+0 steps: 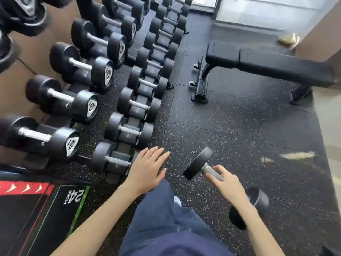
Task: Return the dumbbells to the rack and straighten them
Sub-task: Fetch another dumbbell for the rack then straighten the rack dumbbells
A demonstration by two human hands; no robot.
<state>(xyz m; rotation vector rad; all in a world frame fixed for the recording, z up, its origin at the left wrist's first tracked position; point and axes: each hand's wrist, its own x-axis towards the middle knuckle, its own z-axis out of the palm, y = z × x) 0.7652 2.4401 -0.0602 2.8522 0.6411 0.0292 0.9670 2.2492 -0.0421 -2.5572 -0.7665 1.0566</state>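
A long two-tier black steel dumbbell rack [129,124] runs along the left, its cradles filled with round black rubber-headed dumbbells. The loose black round-headed dumbbell with a bright metal handle [212,169] is off the rack, out over the speckled black rubber floor [230,117] to the right of the lower tier's near end. It should handle as dense, rigid and end-heavy; the bare handle between the heads is the sound place to grip. The right hand [226,183] has fingers curled around that handle, thumb across it. The left hand [145,169] is spread flat, holding nothing, just beside the nearest racked dumbbell [108,159]; I cannot tell whether they touch.
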